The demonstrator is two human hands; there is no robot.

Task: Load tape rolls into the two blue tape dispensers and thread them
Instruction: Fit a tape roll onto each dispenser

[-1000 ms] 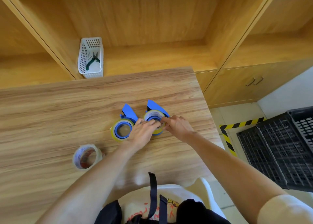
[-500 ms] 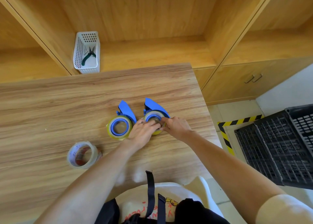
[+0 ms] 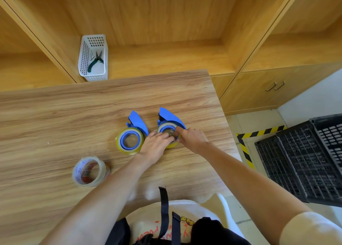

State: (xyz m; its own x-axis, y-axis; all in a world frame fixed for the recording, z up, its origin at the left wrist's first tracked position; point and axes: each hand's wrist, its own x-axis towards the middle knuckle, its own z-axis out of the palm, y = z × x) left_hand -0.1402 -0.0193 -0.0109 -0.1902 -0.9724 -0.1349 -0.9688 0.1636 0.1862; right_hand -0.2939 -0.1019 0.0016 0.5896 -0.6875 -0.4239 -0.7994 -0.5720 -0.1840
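Observation:
Two blue tape dispensers lie side by side on the wooden table (image 3: 55, 126). The left dispenser (image 3: 137, 121) carries a yellowish tape roll (image 3: 129, 142) on its blue hub, and no hand touches it. The right dispenser (image 3: 169, 117) also holds a yellowish roll (image 3: 167, 127), partly hidden by my fingers. My left hand (image 3: 155, 145) presses on that roll from the near left. My right hand (image 3: 193, 139) grips it from the right, fingertips at the hub. A clear tape roll with red print (image 3: 89, 171) lies loose at the near left.
A white perforated basket (image 3: 93, 58) with green-handled pliers stands on the shelf behind the table. Black plastic crates (image 3: 303, 157) sit on the floor to the right, beside yellow-black floor tape (image 3: 245, 146). The table's right edge runs close to my right forearm.
Both hands stay on the right dispenser's roll, with only small finger shifts. The whole scene has slid slightly in the view as my head moved.

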